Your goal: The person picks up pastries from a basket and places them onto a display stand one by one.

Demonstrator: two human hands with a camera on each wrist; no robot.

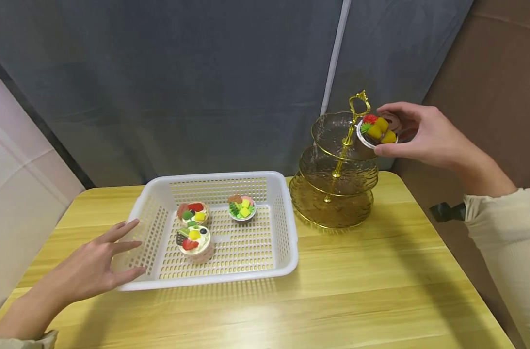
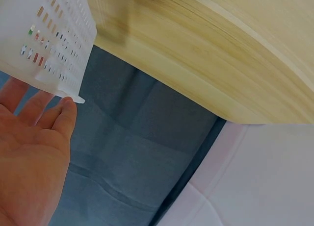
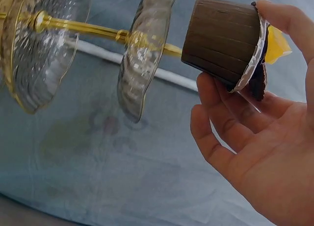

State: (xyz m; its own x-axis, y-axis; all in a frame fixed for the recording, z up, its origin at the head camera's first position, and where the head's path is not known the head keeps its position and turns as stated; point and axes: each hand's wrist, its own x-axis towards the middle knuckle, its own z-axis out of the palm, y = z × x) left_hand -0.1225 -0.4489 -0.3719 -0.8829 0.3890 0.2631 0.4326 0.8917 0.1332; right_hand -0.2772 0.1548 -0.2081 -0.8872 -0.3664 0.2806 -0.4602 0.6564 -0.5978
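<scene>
Nearest the camera, the left hand (image 1: pixel 94 261) is released, fingers spread beside the left end of a white perforated basket (image 1: pixel 203 279); whether it touches the basket I cannot tell. Raised at the right, the right hand (image 1: pixel 428 133) grasps a brown-cupped cupcake (image 1: pixel 381 130) topped with yellow cubes, something red and a green piece, between thumb and fingers. The right wrist view shows it apart from the top tier of a three-tier glass stand (image 1: pixel 330 215) with gold stem. Inside the basket are three more fruit-topped cupcakes (image 1: pixel 198 245), two close together at left. Basket and stand rest on a wooden table (image 1: pixel 356 295), before a grey curtain (image 1: pixel 182 87).
</scene>
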